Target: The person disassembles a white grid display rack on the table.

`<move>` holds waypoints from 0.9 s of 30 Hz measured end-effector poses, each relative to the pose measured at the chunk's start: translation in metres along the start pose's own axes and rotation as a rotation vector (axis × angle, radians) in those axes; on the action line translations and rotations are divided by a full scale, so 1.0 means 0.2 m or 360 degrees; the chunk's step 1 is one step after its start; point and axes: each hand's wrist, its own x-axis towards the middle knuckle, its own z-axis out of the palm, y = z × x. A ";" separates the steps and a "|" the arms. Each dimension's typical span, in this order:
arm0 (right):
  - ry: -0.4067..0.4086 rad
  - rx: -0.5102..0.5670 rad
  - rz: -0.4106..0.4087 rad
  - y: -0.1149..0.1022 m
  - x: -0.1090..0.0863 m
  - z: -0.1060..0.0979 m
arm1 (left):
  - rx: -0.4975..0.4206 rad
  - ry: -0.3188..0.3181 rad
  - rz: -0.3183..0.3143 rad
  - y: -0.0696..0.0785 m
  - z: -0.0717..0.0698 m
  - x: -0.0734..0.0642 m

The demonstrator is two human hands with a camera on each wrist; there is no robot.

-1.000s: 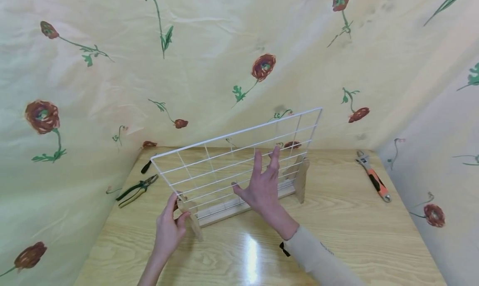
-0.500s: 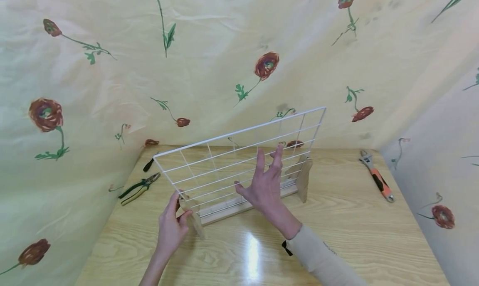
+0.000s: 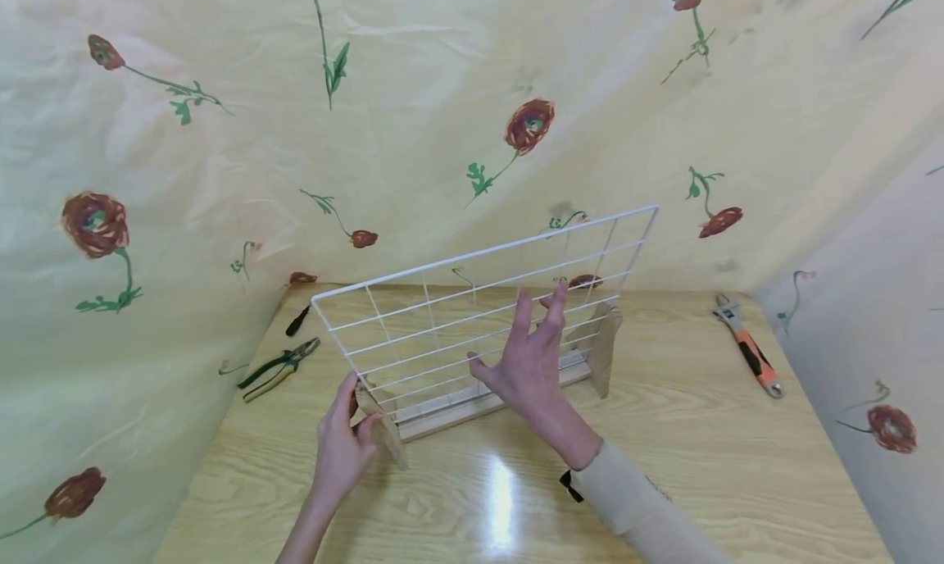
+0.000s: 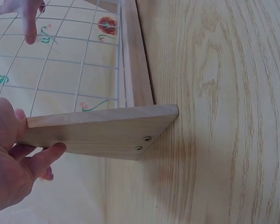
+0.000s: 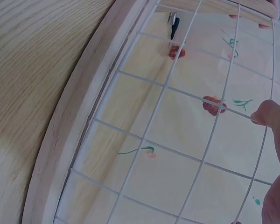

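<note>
A white wire grid (image 3: 442,263) leans back in a wooden frame with a bottom rail (image 3: 453,417) and a side panel at each end. My left hand (image 3: 341,453) grips the upper end of the left panel (image 4: 98,132), fingers and thumb on opposite sides, right at the grid's edge. Two screw heads (image 4: 147,138) show low on that panel. My right hand (image 3: 533,375) rests against the middle of the grid with its fingers spread. In the right wrist view its thumb (image 5: 262,114) lies at a wire crossing. The right panel (image 3: 606,352) stands beyond it.
Pliers (image 3: 280,370) and a black-handled tool (image 3: 298,320) lie at the table's left side. An adjustable wrench (image 3: 747,347) with an orange-and-black handle lies on the right. Flower-patterned cloth (image 3: 413,138) rises behind the wooden table (image 3: 701,457).
The head view has shifted slightly, and the grid's upper edge sits a little further right. Both hands keep nearly the same places on the frame and grid.
</note>
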 end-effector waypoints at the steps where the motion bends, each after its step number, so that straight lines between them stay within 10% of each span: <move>1: -0.0002 -0.0003 0.0000 0.00 0.00 0.00 | 0.0007 0.0002 0.0001 0.00 0.00 0.00; 27: 0.0066 0.0038 -0.0052 -0.07 0.19 -0.09 | -0.0026 -0.0004 0.0026 -0.01 0.00 0.01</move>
